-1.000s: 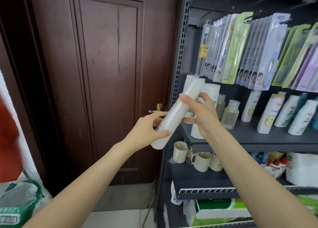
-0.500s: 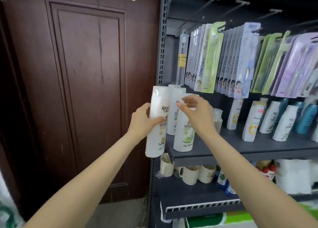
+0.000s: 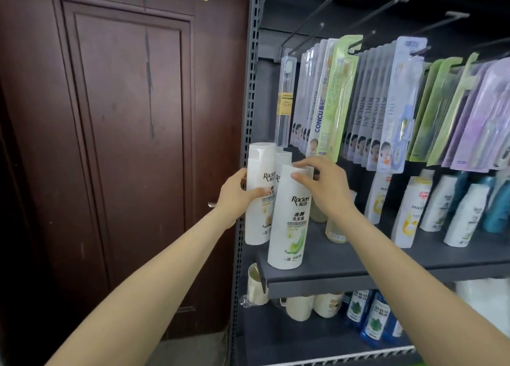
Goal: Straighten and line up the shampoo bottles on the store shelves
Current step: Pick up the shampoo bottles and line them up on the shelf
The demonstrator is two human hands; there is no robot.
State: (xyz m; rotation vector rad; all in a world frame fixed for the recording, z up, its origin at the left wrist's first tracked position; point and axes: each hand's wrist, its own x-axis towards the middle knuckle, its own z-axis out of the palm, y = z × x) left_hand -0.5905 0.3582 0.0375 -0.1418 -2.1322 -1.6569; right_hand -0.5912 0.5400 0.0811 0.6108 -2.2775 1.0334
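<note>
My left hand (image 3: 236,196) grips a tall white Raclen shampoo bottle (image 3: 259,178) upright at the left end of the grey shelf (image 3: 358,266), its base near the shelf's left edge. My right hand (image 3: 325,189) holds the cap of a second white Raclen bottle (image 3: 289,227) with a green label, which stands at the shelf's front edge. A third white bottle (image 3: 283,158) shows between and behind them. Further right stand more white, yellow-labelled and teal bottles (image 3: 441,214), several of them leaning.
Toothbrush packs (image 3: 372,103) hang on pegs just above the bottles. Small clear bottles (image 3: 335,230) stand behind my right wrist. The shelf below holds cream mugs (image 3: 298,307) and blue bottles (image 3: 369,316). A brown door (image 3: 124,145) is left of the shelf upright (image 3: 248,89).
A second ago I held one bottle tilted in both hands off the shelf. Now it is upright in my left hand by the shelf, and my right hand has gone to the front bottle's cap.
</note>
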